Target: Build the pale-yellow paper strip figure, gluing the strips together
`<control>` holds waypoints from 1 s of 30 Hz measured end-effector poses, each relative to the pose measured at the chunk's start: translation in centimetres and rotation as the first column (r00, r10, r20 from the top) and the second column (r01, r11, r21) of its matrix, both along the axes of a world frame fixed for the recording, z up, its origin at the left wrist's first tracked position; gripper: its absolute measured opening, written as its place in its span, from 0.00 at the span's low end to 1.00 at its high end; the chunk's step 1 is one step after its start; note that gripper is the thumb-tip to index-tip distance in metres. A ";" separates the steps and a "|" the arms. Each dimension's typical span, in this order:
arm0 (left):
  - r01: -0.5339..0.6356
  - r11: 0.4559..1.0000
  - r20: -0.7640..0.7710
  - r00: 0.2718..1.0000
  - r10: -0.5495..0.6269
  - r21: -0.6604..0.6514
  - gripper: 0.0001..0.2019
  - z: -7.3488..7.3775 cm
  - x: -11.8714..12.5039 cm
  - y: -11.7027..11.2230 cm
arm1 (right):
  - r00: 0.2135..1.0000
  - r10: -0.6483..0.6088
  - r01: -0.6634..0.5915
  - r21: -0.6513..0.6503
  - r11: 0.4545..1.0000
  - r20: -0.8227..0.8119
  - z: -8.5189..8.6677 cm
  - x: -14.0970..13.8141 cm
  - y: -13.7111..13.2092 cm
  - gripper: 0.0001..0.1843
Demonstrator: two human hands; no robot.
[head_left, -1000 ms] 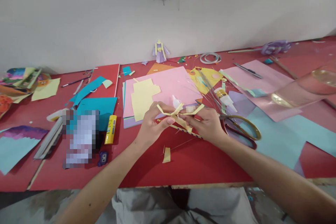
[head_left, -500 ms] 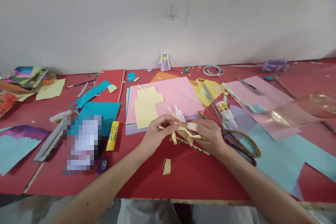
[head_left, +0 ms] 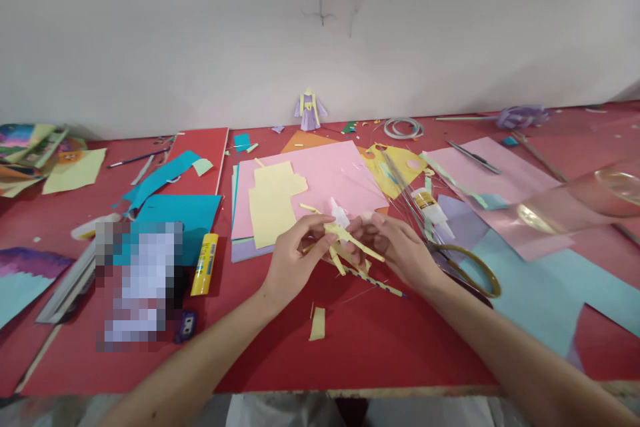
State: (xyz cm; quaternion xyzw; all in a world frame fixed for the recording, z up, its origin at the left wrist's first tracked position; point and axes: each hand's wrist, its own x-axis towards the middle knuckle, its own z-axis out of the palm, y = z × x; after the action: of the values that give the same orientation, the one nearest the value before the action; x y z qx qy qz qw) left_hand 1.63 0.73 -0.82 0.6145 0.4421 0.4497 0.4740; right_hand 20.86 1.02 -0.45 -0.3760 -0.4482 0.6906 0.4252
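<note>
Tabletop (head_left: 400,353), red, strewn with paper. Pink sheet (head_left: 330,173), topping a stack beyond the hands; yellow cut-out (head_left: 273,207) lying on it. Left hand (head_left: 295,257), thumb and fingers pinched on a yellow paper-strip figure (head_left: 357,242), held above the tabletop, between the hands. Right hand (head_left: 405,247), fingers curled beside the figure; contact cannot be told. Scissors (head_left: 467,255), yellow-handled, by the right wrist. Spotted stick (head_left: 380,284), below the figure. Yellow scrap (head_left: 317,324), nearer the table edge.

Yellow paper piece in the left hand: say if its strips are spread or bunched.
Spread: from the left hand, the yellow paper piece sends narrow strips in different directions.
</note>
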 end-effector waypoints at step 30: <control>0.155 0.964 -0.261 0.961 -0.096 0.215 0.11 -0.6 -0.1 0.0 | 0.961 0.065 -0.084 0.060 0.995 0.269 -0.9 0.3 0.8 0.15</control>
State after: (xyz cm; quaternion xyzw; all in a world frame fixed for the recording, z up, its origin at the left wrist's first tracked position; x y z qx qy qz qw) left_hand 1.51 0.70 -1.47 0.7442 0.4022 0.3867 0.3672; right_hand 21.17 1.85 -1.30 -0.4332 -0.5393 0.6329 0.3478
